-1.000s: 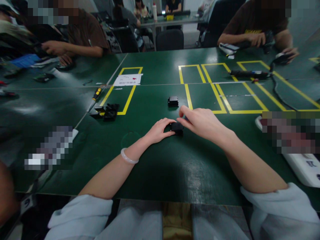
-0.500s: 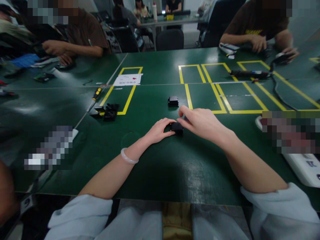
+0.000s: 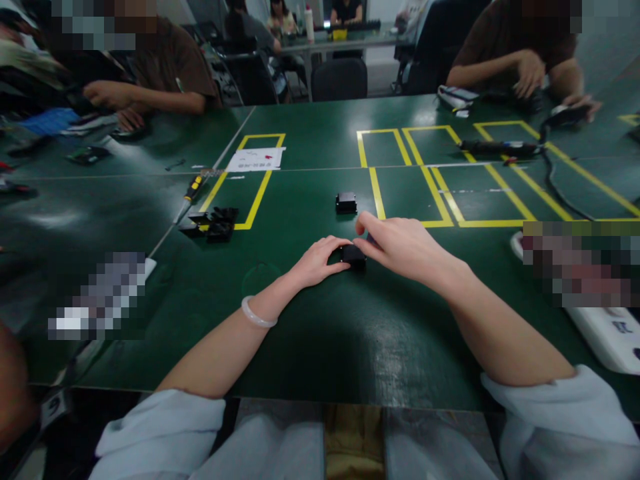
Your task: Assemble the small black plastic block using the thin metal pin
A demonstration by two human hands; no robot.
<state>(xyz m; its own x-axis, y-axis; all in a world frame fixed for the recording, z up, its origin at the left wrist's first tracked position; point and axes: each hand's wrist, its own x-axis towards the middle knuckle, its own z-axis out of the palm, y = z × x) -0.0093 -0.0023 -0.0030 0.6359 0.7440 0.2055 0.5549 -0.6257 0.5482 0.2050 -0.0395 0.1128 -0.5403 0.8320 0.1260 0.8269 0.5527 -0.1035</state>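
A small black plastic part (image 3: 354, 256) lies on the green table (image 3: 320, 333) in front of me. My left hand (image 3: 317, 261) pinches its left side between thumb and fingers. My right hand (image 3: 400, 245) rests on its right side, fingers curled over it, index finger raised a little. A second small black part (image 3: 346, 202) sits on the table just beyond, apart from both hands. I wear a pale bangle (image 3: 256, 315) on the left wrist.
Several black parts (image 3: 214, 223) and a yellow-handled screwdriver (image 3: 193, 189) lie to the left by a yellow-taped box. A white paper (image 3: 256, 159) lies further back. A white power strip (image 3: 607, 333) sits at the right. Other people work at the far left and far right.
My hands stay on the black part, almost still. The person at the far right has lifted a hand.
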